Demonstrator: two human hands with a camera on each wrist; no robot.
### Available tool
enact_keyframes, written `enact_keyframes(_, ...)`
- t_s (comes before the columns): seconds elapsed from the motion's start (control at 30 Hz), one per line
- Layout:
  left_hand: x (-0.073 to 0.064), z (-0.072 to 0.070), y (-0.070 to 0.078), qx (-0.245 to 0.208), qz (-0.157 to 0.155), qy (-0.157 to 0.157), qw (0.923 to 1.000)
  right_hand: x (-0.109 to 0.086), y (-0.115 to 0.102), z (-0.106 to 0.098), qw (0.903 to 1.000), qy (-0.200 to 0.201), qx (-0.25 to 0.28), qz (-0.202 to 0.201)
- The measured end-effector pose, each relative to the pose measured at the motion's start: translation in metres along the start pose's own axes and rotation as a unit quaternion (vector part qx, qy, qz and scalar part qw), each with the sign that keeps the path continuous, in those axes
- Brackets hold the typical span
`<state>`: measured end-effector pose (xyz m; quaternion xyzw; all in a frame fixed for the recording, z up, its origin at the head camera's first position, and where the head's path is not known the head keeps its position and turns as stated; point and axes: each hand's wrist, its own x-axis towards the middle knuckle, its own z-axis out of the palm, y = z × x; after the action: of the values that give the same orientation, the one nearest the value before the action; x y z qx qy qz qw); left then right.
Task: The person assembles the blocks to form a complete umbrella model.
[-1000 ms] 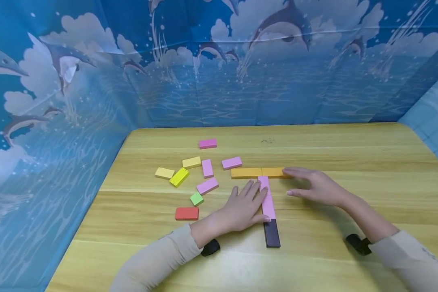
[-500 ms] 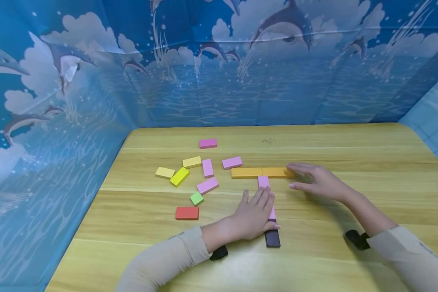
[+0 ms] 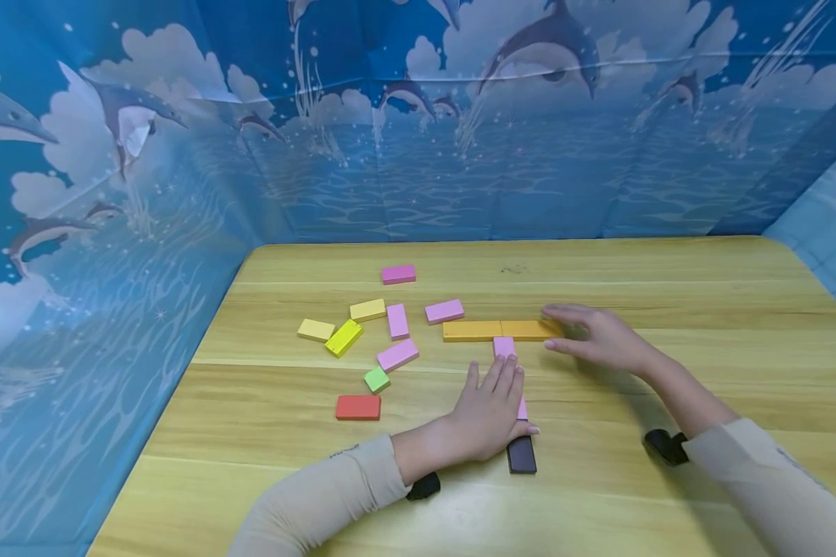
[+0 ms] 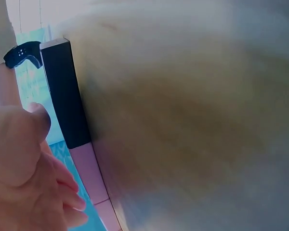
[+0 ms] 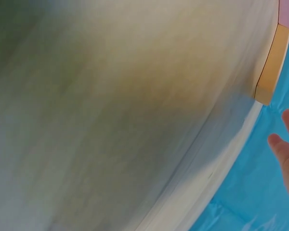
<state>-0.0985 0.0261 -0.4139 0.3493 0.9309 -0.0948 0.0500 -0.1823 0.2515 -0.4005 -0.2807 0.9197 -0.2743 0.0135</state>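
Two orange blocks (image 3: 471, 331) lie end to end on the table. Pink blocks (image 3: 504, 346) and then a black block (image 3: 522, 456) run from their middle toward the person, making a T shape. My left hand (image 3: 486, 414) is over this stem with straight fingers, hiding most of the pink; in the left wrist view the palm shows beside the black block (image 4: 65, 96). My right hand (image 3: 602, 340) has its index finger and thumb spread near the right end of the orange row. In the right wrist view, its fingers look apart from the orange block (image 5: 273, 62).
Several loose blocks lie to the left: pink ones (image 3: 398, 355), pale yellow ones (image 3: 316, 330), a bright yellow one (image 3: 344, 338), a green one (image 3: 376, 380) and a red one (image 3: 358, 408). A blue dolphin-print cloth (image 3: 446, 193) stands behind the wooden table (image 3: 704, 302).
My left hand has shifted right and slightly toward the person, over the pink and black stem. My right hand has moved a little away from the person. The blocks lie as before.
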Motion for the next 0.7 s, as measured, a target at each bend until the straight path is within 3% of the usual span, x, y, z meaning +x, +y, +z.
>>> enact_keyframes(0.4, -0.003, -0.002, -0.001, 0.012, -0.014, -0.027, 0.9995, 0.019, 0.002, 0.001, 0.9994, -0.005, 0.035, 0.005)
enact_keyframes(0.7, -0.002, -0.001, -0.001, 0.014, -0.008, -0.009, 0.9998, 0.047, -0.001, 0.001, 0.9928, -0.026, 0.107, 0.047)
